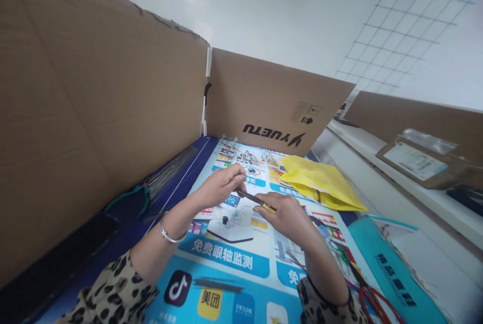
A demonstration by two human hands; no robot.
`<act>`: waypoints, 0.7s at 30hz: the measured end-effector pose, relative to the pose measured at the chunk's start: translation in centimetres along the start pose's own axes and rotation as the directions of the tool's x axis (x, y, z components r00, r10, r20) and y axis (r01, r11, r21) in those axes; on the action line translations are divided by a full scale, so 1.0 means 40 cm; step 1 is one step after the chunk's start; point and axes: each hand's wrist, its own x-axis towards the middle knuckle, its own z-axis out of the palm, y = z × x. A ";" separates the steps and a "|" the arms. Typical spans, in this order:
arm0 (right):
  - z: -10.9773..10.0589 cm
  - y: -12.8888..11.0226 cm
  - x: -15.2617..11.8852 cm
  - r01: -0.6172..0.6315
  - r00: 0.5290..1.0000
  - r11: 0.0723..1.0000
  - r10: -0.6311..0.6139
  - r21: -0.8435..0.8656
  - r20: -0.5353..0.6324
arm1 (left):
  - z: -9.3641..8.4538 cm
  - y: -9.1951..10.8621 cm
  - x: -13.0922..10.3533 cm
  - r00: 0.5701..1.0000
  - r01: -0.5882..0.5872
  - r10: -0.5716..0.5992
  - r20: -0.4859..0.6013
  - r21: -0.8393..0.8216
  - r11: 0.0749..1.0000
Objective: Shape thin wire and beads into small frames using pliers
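Observation:
In the head view, my right hand (289, 216) grips a slim dark tool (251, 196) with a yellow-gold part beside the fingers. The tool slants up and left towards my left hand (226, 183). The fingers of that hand are pinched together at the tool's far end. Whatever lies between them is too small to make out, and the tool's exact kind is unclear. Both hands are above a printed blue-and-white mat (226, 276). A few thin dark strands (219, 284) lie on the mat near me.
Cardboard panels (245, 87) wall the left and back. Teal handles (130, 198) and a bundle of thin wires (169, 173) lie left. To the right are a yellow envelope (320, 178), a teal bag (388, 268) and red-handled scissors (372, 301). Small wiry pieces (264, 155) lie at the back.

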 end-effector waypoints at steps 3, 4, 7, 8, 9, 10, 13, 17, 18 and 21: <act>-0.005 -0.007 -0.002 0.007 1.000 0.999 -0.007 0.048 -0.013 | -0.004 0.008 -0.001 1.000 -0.010 0.011 0.008 -0.052 0.999; -0.005 -0.008 -0.003 0.007 1.000 0.998 -0.007 0.056 -0.014 | -0.004 0.010 -0.001 1.000 -0.009 0.010 0.013 -0.075 0.997; 0.002 -0.004 -0.005 0.002 0.999 0.999 -0.001 0.039 -0.043 | -0.005 0.012 0.001 1.000 0.020 -0.018 0.014 -0.178 0.984; 0.005 -0.001 -0.006 0.000 0.997 1.000 0.001 0.022 -0.075 | -0.005 0.012 0.002 0.999 0.034 -0.035 0.001 -0.210 0.977; 0.009 0.003 -0.007 -0.002 0.993 1.000 0.002 0.000 -0.115 | -0.005 0.011 0.003 0.998 0.047 -0.053 -0.018 -0.239 0.970; 0.012 0.007 -0.008 -0.008 0.988 1.000 0.004 -0.024 -0.156 | -0.005 0.010 0.005 0.997 0.057 -0.071 -0.041 -0.265 0.963; 0.019 0.015 -0.011 -0.029 0.975 0.996 0.009 -0.089 -0.222 | -0.006 0.004 0.009 0.987 0.081 -0.123 -0.108 -0.334 0.939; 0.022 0.017 -0.011 -0.052 0.974 0.989 0.020 -0.138 -0.226 | -0.007 -0.004 0.013 0.972 0.090 -0.162 -0.171 -0.367 0.926; 0.022 0.015 -0.011 -0.055 0.976 0.988 0.023 -0.143 -0.218 | -0.007 -0.005 0.013 0.971 0.088 -0.159 -0.178 -0.353 0.932; 0.021 0.012 -0.010 -0.044 0.983 0.987 0.016 -0.157 -0.181 | -0.005 -0.005 0.012 0.976 0.076 -0.126 -0.176 -0.267 0.961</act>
